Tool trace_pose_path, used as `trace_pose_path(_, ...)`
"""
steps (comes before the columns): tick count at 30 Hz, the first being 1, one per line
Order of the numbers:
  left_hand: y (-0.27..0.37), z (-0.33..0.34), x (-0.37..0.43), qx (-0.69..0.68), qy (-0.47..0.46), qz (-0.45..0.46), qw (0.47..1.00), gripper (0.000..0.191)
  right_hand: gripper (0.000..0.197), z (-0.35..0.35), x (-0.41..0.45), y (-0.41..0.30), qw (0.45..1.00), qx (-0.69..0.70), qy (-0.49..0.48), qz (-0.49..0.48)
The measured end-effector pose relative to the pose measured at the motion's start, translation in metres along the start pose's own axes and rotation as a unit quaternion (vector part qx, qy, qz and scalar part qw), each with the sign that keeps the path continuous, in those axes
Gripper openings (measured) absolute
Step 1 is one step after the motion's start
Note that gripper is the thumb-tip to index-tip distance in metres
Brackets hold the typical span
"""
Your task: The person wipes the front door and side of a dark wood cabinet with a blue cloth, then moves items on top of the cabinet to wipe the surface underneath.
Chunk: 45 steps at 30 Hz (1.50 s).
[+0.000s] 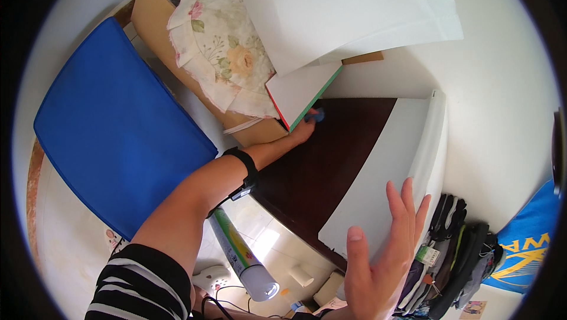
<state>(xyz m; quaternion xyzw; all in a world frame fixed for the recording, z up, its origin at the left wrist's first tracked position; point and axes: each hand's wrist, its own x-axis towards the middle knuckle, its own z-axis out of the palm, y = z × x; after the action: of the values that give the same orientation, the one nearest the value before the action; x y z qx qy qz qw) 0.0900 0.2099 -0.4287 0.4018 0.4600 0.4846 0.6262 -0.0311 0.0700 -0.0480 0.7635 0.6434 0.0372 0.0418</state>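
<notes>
My left hand [304, 130] reaches across a dark brown tabletop [328, 160]. Its fingers are closed on a small blue cloth [316, 115], blurred and partly hidden. Just beside that hand is the corner of a pale board [305, 87] with red and green edges. At the lower right, my right hand [387, 249] has its fingers spread and holds nothing. Behind it, a white sheet [376, 165] covers the right part of the tabletop and curls up along the wall side. I cannot tell whether the fingers touch the sheet.
A cardboard box [155, 23] under floral fabric [230, 54] stands beyond, beneath a large white sheet [345, 5]. To the left is a blue panel [124, 129]. Below my left arm stands a tall cylindrical container [241, 249]. Folded items [447, 253] are stacked at right.
</notes>
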Motion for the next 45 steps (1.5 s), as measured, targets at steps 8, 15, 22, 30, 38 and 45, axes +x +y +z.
trace_pose_path(8, -0.055, -0.015, 0.000, 0.018, 0.028, 0.003, 0.999, 0.027, 0.057, -0.002, -0.001, -0.005, 0.999, 0.001, 0.005, -0.036)
trace_pose_path(15, 0.065, 0.001, -0.014, 0.023, 0.021, -0.066, 0.997, 0.030, 0.059, -0.003, 0.000, -0.005, 0.999, -0.003, 0.012, -0.030)
trace_pose_path(22, 0.190, -0.002, -0.048, -0.084, -0.094, 0.139, 0.982, 0.026, 0.060, 0.006, -0.004, -0.001, 0.999, 0.031, 0.010, 0.020)
trace_pose_path(30, 0.188, -0.042, -0.094, -0.042, -0.133, 0.186, 0.973, 0.019, 0.058, 0.006, -0.007, -0.002, 0.999, 0.039, 0.029, 0.011)
trace_pose_path(38, 0.188, -0.046, -0.104, -0.048, -0.132, 0.207, 0.968, 0.018, 0.056, 0.005, -0.010, 0.000, 0.999, 0.034, 0.026, 0.010)
trace_pose_path(45, 0.187, -0.004, -0.041, -0.108, -0.104, 0.167, 0.974, 0.028, 0.058, 0.007, -0.009, -0.004, 0.999, 0.019, 0.028, 0.002)
